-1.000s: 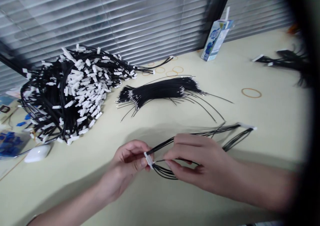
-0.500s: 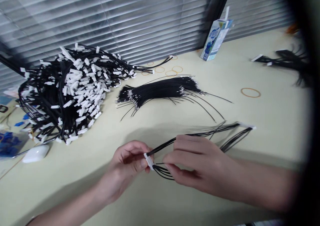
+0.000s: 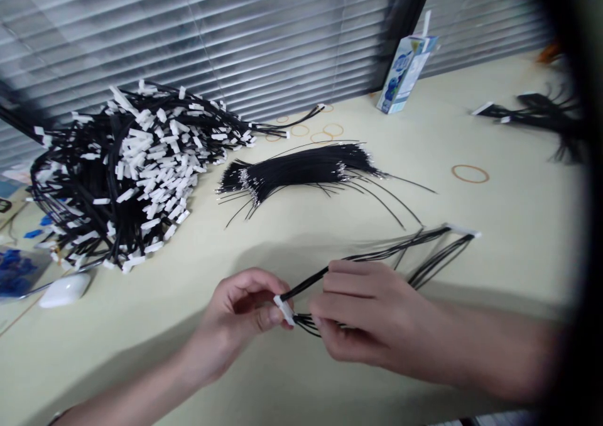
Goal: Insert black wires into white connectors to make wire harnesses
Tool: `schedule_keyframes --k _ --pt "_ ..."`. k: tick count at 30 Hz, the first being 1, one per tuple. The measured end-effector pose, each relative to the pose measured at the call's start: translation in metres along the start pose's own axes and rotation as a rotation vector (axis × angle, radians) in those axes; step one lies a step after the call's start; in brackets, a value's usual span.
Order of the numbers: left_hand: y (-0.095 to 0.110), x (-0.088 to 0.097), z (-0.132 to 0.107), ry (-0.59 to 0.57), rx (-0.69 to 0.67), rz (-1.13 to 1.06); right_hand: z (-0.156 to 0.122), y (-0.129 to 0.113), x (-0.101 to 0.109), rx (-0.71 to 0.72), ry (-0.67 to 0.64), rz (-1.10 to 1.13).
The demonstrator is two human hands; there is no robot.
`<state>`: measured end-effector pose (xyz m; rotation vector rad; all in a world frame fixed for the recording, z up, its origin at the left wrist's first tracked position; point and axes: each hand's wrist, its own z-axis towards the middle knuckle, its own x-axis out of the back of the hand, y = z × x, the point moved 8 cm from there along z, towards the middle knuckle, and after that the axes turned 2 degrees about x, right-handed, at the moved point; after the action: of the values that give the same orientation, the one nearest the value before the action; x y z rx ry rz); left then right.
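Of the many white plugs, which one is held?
The white plug pinched by the left hand, close to the right hand; the others, mostly in the pile, lie unheld.

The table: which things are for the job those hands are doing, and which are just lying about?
Seem part of the job:
white connector, in the left hand
wires, at the right hand
loose wire bundle

Seem just lying about:
carton
white object

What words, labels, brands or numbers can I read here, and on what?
Nothing is legible.
Drink carton: blue printing, too small and blurred.
Tan item, left edge: dark mark, unreadable.
White connector in the left hand: no lettering visible.
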<state>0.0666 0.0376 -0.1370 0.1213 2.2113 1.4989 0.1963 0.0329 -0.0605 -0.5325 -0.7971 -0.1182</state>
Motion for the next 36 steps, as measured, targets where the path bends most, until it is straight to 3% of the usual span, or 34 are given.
schedule_keyframes --k 10,19,29,36 --pt "-0.003 0.003 0.0 0.013 0.002 0.027 -0.005 -0.002 -0.005 0.035 0.0 -0.101" --pt "-0.005 0.006 0.0 0.07 0.045 0.036 -0.006 -0.004 -0.007 0.024 -0.074 -0.124" --pt "-0.005 0.009 0.0 0.113 0.043 0.025 -0.014 0.001 -0.02 0.067 -0.032 -0.152" --pt "0.0 0.006 0.002 0.15 0.055 -0.018 -0.007 0.003 -0.012 0.027 -0.047 -0.189"
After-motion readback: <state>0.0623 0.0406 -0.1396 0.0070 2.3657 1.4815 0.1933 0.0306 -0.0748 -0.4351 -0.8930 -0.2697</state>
